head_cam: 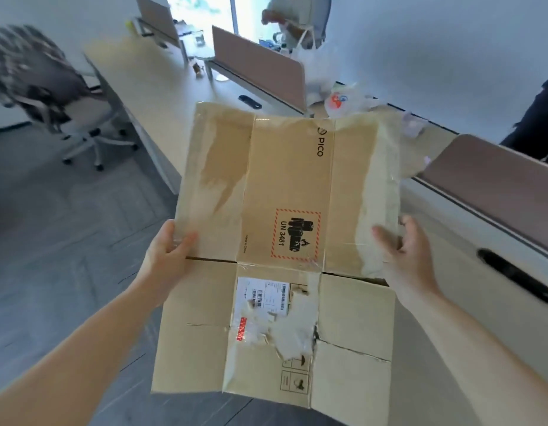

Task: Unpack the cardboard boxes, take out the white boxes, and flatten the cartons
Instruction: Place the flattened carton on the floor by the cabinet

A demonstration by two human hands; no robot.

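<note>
A flattened brown carton (285, 192) hangs in the air in front of me, spread open with its flaps out. It bears a PICO mark, a red-framed UN 3481 battery label, a torn white shipping label and strips of torn tape. My left hand (171, 250) grips its left edge, thumb on the front face. My right hand (401, 250) holds the right edge, thumb on the front and fingers behind. No white box is in view.
A long light-wood desk (155, 84) runs from far left to near right with pinkish divider screens (260, 66). White plastic bags (343, 96) lie on it behind the carton. An office chair (66, 106) stands at left on grey floor. A person in dark clothes (540, 118) stands at right.
</note>
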